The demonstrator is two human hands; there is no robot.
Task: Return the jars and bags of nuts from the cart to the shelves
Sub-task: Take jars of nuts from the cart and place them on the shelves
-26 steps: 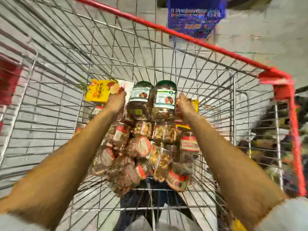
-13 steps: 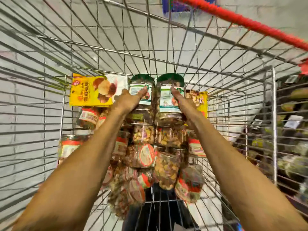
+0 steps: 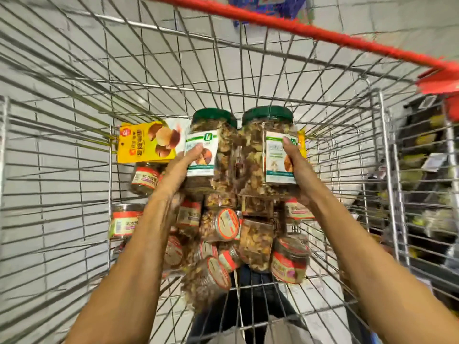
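Plastic fills both hands. The left hand (image 3: 185, 161) grips a tall clear plastic jar (image 3: 224, 145) of mixed nuts with a dark green screw lid. It wraps the jar's outer side and reaches onto its white and green label. The right hand (image 3: 296, 167) clasps a matching green-lidded jar (image 3: 255, 150) the same way from the other side. Both jars are upright and touching each other, in the middle of the silver wire cart (image 3: 74, 155), toward its far end. Below them, on the cart's floor, lies a heap of small round clear jars with red lids (image 3: 224, 223), tipped at all angles. Whether the two tall jars rest on that heap cannot be told. A flat yellow bag (image 3: 146, 142) printed with nuts leans at the cart's far wall, left of centre. A red plastic rim (image 3: 323, 36) runs along the cart's top edge. Outside the cart's right wall stand dark store shelves (image 3: 427, 170), blurred.
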